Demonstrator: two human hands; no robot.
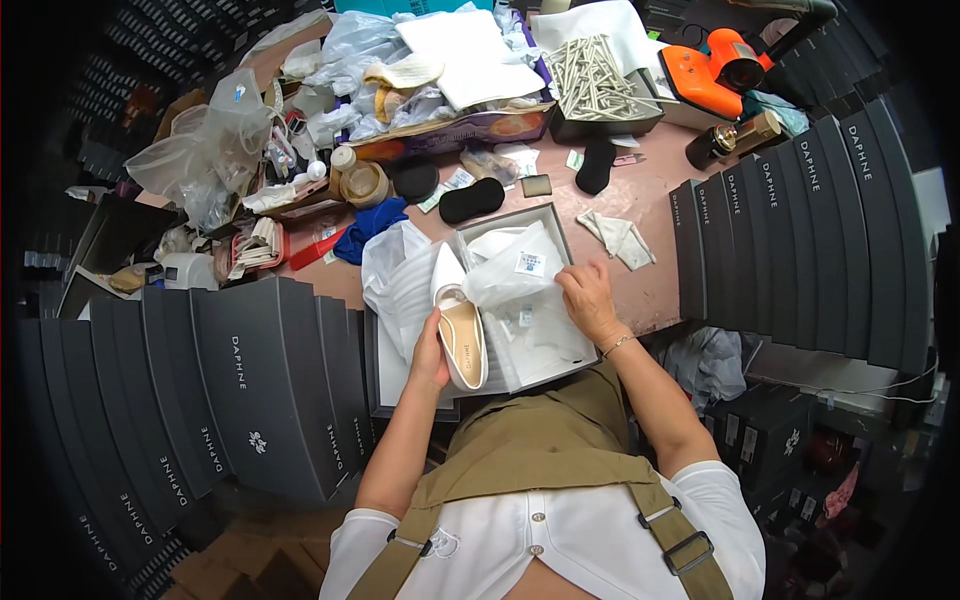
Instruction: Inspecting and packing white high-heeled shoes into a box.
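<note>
The left hand (430,354) is closed around the side of a white, pointed-toe, leather-like shoe (462,340) with a beige insole, which lies just right of its fingers, toe pointing away. The shoe is probably light, its smooth upper easily scuffed; the stiffer sides and heel should give the surest hold. The right hand (588,300) has curled fingers beside a translucent, crinkled plastic sheet (503,282); whether they pinch it cannot be told. Between the hands stands an open, grey, rectangular cardboard box (556,230); beyond them lie black, rounded pads (472,201).
</note>
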